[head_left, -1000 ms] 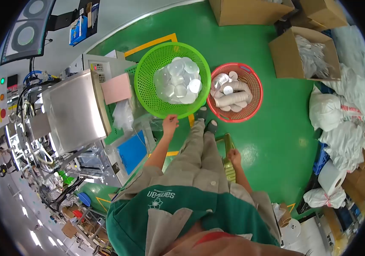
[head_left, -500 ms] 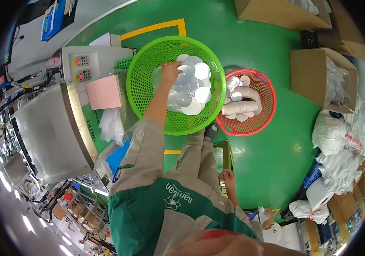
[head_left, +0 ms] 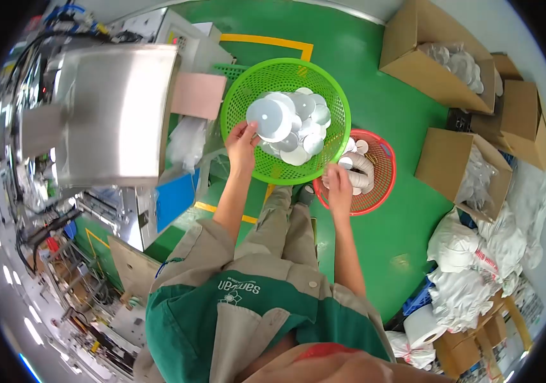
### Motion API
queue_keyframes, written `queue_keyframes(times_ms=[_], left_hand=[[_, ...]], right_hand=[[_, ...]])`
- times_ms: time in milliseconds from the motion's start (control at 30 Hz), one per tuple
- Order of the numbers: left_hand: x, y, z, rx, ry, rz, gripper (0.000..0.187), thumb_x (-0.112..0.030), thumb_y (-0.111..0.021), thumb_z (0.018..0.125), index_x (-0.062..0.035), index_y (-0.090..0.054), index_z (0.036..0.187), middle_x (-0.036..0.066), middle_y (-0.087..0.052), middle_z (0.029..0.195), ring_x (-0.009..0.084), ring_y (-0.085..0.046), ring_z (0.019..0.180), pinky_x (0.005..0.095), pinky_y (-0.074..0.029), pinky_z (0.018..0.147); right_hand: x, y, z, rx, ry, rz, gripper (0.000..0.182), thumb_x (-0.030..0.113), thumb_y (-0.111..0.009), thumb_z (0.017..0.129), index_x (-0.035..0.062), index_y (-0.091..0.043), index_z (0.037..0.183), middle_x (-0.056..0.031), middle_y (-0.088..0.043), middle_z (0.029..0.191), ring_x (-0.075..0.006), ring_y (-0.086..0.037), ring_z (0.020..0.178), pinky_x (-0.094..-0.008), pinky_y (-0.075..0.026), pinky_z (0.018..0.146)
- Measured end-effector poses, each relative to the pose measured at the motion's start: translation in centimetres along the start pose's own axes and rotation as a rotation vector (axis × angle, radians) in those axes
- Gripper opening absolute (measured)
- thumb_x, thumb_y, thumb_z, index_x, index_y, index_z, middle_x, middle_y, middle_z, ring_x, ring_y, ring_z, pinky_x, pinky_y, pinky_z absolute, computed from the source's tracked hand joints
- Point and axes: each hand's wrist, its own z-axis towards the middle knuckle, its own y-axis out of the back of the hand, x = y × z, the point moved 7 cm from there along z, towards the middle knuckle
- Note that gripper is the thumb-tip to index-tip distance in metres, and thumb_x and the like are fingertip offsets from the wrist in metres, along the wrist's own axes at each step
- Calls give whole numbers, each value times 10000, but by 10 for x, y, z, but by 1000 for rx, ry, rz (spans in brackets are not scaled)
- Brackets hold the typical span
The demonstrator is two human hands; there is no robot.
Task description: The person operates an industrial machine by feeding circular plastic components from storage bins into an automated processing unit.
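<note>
Pinching left hand: My thumb and fingers clasp the edge of a round, pale, translucent disc, held over the basket beside me.
Right hand: Fingers curled near both rims; whether they grip anything, I cannot tell.
Green basket: The bright green, perforated plastic basket holds a loose heap of round, whitish discs.
Red basket: Just beside it, a smaller red plastic basket carries curved stacks of thin beige discs.
Far right: Beyond the baskets stands an open brown cardboard box.
</note>
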Motion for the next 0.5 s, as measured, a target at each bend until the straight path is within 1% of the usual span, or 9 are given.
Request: queue_keyframes(times_ms=[33, 67, 167, 267, 300, 333, 400, 467, 500], left_hand=[[-15, -2, -24, 37, 2, -15, 192, -79, -676, 802, -5, -589, 956, 15, -586, 848, 90, -572, 741, 202, -480, 595], [-28, -3, -47, 34, -8, -13, 168, -69, -674, 802, -4, -596, 936, 2, -576, 821, 67, -553, 716, 188, -470, 584], [-58, -1, -103, 56, -60, -23, 141, -67, -676, 801, -7, -602, 906, -20, -547, 757, 43, -521, 661, 182, -457, 553], [-81, 4, -139, 77, -122, 3, 137, -50, -666, 799, -1, -601, 909, -25, -542, 729, 54, -522, 655, 185, -434, 591], [-87, 4, -148, 155, -144, 23, 181, -38, -650, 804, 3, -597, 972, -4, -564, 782, 68, -527, 687, 191, -419, 612], [-90, 4, -158, 195, -132, -4, 236, -24, -636, 810, -2, -574, 1037, 16, -581, 834, 81, -545, 731, 205, -442, 642], [-103, -8, -186, 332, -62, -144, 413, 21, -598, 819, -24, -477, 1211, 79, -607, 999, 124, -587, 873, 270, -503, 754], [-101, 2, -207, 385, 18, -123, 451, 42, -586, 818, -22, -444, 1240, 96, -613, 1027, 147, -601, 916, 301, -519, 802], [-99, 6, -211, 359, 34, -126, 454, 41, -596, 811, -15, -447, 1236, 99, -616, 1026, 148, -610, 893, 284, -531, 763]], right_hand=[[35, -15, 11, 43, 120, 38, 242, 167, -520, 922, 3, -547, 1098, -59, -594, 918, -106, -549, 832, -240, -453, 711], [53, -31, 18, 76, 110, 91, 334, 159, -567, 892, 0, -497, 1178, -103, -581, 1054, -158, -550, 967, -259, -463, 772], [125, -73, 2, 201, 258, 116, 576, 89, -670, 793, 24, -380, 1287, -133, -482, 1221, -215, -541, 1017, -318, -477, 804], [153, -84, -25, 240, 339, 26, 639, 96, -717, 743, 22, -388, 1286, -138, -496, 1165, -203, -570, 934, -293, -491, 751], [157, -81, -36, 221, 318, -16, 599, 73, -701, 755, 27, -406, 1275, -111, -506, 1082, -175, -578, 869, -270, -485, 700], [158, -81, -44, 240, 235, 135, 527, 59, -671, 780, 30, -432, 1249, -88, -497, 1030, -144, -572, 848, -245, -467, 655], [161, -73, -58, 217, 217, 181, 458, 91, -643, 805, 20, -452, 1214, -102, -545, 1002, -116, -559, 778, -226, -451, 651], [173, -68, -75, 224, 260, 221, 360, 99, -609, 844, 8, -438, 1148, -101, -578, 951, -102, -557, 747, -213, -441, 636], [171, -65, -78, 255, 228, 287, 331, 103, -599, 856, 6, -431, 1124, -99, -591, 930, -103, -558, 740, -211, -441, 636]])
